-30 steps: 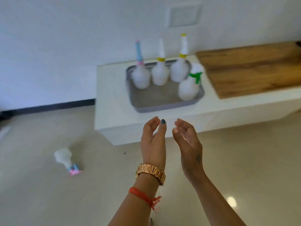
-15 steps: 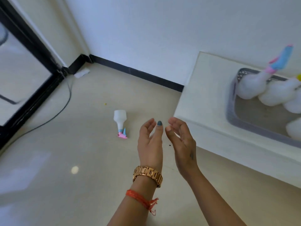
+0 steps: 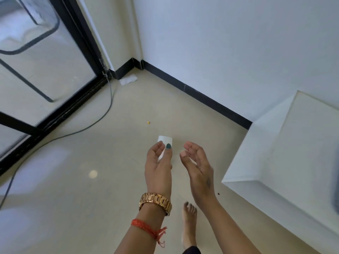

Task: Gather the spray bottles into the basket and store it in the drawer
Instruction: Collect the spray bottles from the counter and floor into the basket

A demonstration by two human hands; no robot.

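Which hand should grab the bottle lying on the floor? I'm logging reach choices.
Probably the left hand: it is open and lines up directly with the white bottle, partly covering it in the view. The right hand, also open, sits off to the side, nearer the white counter.

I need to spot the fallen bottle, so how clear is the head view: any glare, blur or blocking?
Head view: even daylight, slight motion blur. One round glare spot on the floor tiles, away from the bottle. The left hand covers most of the bottle; only its white base shows. Wide-angle bending at the glass door.
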